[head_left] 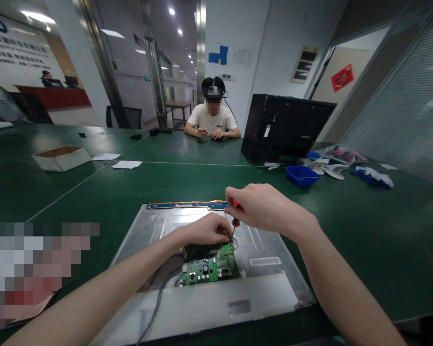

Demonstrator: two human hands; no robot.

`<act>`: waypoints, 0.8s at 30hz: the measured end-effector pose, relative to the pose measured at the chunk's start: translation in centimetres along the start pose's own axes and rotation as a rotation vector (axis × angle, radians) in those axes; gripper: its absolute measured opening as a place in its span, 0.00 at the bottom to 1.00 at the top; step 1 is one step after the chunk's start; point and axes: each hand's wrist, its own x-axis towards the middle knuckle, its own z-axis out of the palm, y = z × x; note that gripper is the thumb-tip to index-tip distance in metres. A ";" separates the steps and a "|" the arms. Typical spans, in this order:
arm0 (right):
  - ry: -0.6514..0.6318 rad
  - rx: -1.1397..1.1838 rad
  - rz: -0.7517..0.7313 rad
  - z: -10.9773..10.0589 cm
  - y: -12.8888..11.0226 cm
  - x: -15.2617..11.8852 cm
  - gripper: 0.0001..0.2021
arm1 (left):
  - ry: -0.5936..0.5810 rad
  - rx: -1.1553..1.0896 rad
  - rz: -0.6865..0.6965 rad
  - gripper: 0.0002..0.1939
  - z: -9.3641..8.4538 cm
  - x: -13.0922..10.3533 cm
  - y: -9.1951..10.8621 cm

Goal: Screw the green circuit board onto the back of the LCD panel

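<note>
In my right hand [256, 204] is a screwdriver [235, 222] with a red and black handle, its shaft angled down to the upper right corner of a green circuit board [211, 270]. My left hand [210, 228] pinches its fingers together right beside the screwdriver's tip; whatever is between them is hidden. The board lies on the metal back of a flat display panel [270, 283]. Along the panel's far edge runs a narrow blue circuit strip [180, 205]. A grey cable [159, 298] loops from the board's left side down over the panel's pale near strip.
A black monitor [285, 127] stands beyond the panel at right, behind a blue tray [303, 176]. Gloves [373, 176] lie farther right. At left are a cardboard box [61, 159] and white papers [127, 165]. Another person [212, 117] sits across the green table [180, 180].
</note>
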 end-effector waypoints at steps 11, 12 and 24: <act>-0.042 0.157 -0.124 -0.5 0.0 -0.9 0.09 | -0.006 0.006 0.004 0.07 0.0 0.0 -0.3; -0.041 0.146 -0.113 -0.5 -0.2 -0.9 0.08 | -0.008 0.003 0.011 0.08 0.1 0.0 -0.4; -0.032 -0.009 0.035 -0.5 -0.6 -0.3 0.10 | -0.010 0.016 -0.001 0.07 0.0 0.0 -0.4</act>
